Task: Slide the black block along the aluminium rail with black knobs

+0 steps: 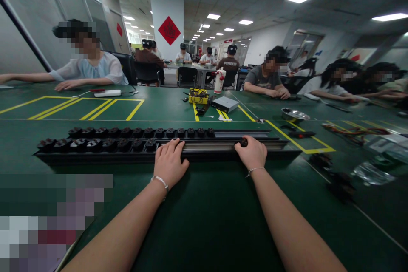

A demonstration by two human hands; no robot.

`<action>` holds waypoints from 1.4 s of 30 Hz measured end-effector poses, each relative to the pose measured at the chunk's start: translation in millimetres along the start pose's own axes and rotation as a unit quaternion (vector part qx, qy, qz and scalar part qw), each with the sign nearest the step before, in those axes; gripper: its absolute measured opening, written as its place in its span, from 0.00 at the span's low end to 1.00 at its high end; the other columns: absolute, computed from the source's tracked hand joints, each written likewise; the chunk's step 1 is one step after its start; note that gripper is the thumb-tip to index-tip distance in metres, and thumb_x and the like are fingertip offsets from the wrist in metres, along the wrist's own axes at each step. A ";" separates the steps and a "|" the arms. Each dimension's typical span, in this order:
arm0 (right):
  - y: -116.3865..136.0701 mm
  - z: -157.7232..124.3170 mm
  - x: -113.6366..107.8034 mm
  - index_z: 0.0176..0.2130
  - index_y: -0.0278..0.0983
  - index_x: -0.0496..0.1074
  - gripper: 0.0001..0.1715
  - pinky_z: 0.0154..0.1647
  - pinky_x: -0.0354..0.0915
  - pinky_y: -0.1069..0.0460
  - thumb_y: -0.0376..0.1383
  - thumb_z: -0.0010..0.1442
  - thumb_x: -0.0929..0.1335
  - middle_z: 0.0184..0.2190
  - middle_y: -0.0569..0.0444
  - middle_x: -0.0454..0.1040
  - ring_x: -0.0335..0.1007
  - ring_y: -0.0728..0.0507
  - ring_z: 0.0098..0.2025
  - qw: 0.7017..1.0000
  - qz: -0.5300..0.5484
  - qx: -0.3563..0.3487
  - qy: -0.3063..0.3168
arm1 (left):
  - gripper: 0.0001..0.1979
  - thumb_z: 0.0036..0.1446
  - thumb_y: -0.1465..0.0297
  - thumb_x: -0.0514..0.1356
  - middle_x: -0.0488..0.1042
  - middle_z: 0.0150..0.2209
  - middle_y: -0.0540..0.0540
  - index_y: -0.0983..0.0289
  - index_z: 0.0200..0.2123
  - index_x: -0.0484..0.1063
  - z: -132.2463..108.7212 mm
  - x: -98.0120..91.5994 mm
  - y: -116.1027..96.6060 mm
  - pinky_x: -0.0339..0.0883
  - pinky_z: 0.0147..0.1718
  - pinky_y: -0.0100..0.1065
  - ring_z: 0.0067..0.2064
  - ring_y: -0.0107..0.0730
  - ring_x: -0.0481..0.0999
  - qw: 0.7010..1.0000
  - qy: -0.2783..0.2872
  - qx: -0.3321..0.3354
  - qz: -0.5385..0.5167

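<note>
Two long black rails [204,155] lie side by side across the green table. Black round-topped socket modules [123,144] fill the left part of the near rail. A second row of similar modules [159,132] sits in the far rail. My left hand [168,161] rests over the near rail beside the last module of its row, fingers stretched across the rail and thumb apart. Farther right, my right hand [255,153] pinches a small black module [243,142] at the near rail's channel. Whether that module sits inside the channel is hidden by my fingers.
Beyond the rails are a yellow box with black cables [198,96], a grey box [225,104] and a white bottle [219,81]. To the right lie a metal bowl [295,114], dark parts [341,185] and clear plastic [372,174]. Several people sit around the tables.
</note>
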State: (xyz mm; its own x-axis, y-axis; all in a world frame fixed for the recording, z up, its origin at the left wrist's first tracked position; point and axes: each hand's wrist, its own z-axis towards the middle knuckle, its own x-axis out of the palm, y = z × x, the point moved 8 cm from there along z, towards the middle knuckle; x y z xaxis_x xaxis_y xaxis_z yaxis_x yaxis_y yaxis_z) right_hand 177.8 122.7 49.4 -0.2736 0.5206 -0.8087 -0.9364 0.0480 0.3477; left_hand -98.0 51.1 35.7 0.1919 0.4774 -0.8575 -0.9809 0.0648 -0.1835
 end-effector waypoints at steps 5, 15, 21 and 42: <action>-0.5 0.9 0.2 0.41 0.37 0.70 0.21 0.48 0.54 0.46 0.41 0.49 0.62 0.38 0.50 0.73 0.66 0.40 0.43 1.000 0.003 -0.002 0.007 | 0.25 0.50 0.66 0.52 0.64 0.58 0.54 0.59 0.54 0.62 0.0 -0.9 -0.7 0.49 0.56 0.42 0.59 0.39 0.59 1.000 -0.007 0.006 0.005; -3.1 4.6 -0.8 0.43 0.38 0.70 0.23 0.46 0.55 0.46 0.43 0.47 0.63 0.37 0.49 0.74 0.67 0.39 0.42 1.000 -0.004 0.011 0.029 | 0.25 0.50 0.65 0.52 0.63 0.58 0.53 0.59 0.53 0.63 -0.4 -0.6 -0.3 0.50 0.55 0.42 0.58 0.38 0.60 1.000 -0.007 0.006 0.007; -3.9 5.8 0.2 0.41 0.38 0.70 0.21 0.45 0.56 0.46 0.43 0.47 0.63 0.35 0.49 0.73 0.66 0.40 0.41 0.999 -0.003 0.009 0.033 | 0.26 0.49 0.65 0.53 0.63 0.58 0.53 0.59 0.53 0.62 -0.3 0.3 0.3 0.50 0.55 0.42 0.58 0.38 0.60 1.000 -0.007 0.004 0.008; -9.1 6.9 1.5 0.41 0.38 0.69 0.18 0.44 0.57 0.47 0.39 0.50 0.62 0.35 0.50 0.73 0.66 0.40 0.41 0.999 -0.003 0.020 0.037 | 0.25 0.50 0.66 0.53 0.65 0.57 0.54 0.59 0.53 0.64 -0.2 -1.9 -1.0 0.51 0.55 0.43 0.58 0.39 0.61 1.000 -0.020 0.012 0.005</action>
State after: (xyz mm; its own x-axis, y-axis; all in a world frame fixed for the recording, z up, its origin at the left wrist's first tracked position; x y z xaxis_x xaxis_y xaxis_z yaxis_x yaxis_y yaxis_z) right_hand 187.4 128.9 48.3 -0.2844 0.4567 -0.8430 -0.9288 0.0866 0.3602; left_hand -97.4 49.9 37.4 0.1808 0.5121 -0.8397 -0.9834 0.0805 -0.1626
